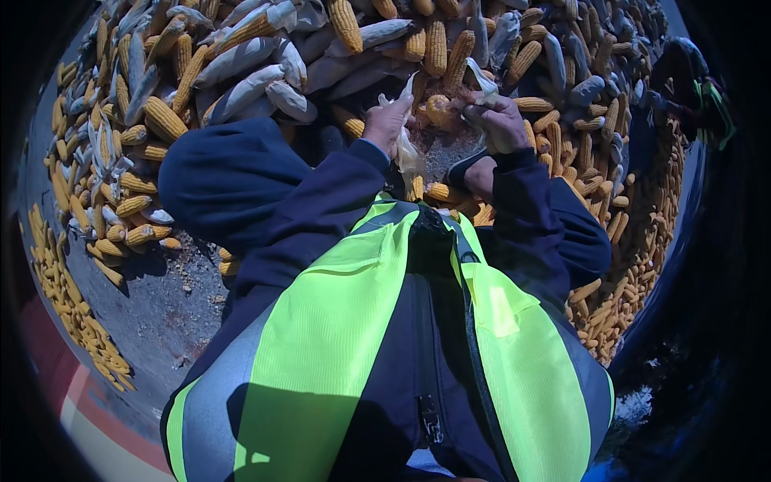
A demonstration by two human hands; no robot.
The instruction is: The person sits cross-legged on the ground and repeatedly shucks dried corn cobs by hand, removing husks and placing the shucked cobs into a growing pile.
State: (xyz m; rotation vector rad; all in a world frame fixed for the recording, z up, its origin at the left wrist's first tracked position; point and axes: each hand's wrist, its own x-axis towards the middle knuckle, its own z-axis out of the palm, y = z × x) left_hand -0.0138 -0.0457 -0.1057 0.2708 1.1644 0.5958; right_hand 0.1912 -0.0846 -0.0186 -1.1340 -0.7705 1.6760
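Observation:
My left hand [388,123] grips pale, dry corn husk [409,150], which hangs below the fingers and sticks up above the thumb. Across from it, my right hand [505,125] pinches another strip of husk [482,79] and some brown corn silk. Between the two hands shows the yellow end of a corn cob [438,110], ringed with silk. How far the husk is still joined to this cob cannot be made out. Bare yellow cobs [443,191] lie below my hands, between my legs.
A heap of husked and unhusked corn [253,90] spreads in front of me. Bare cobs [557,144] are piled on the right, with more cobs [72,307] along the far left. Grey pavement [162,319] shows at left. Another person [692,96] is at the right edge.

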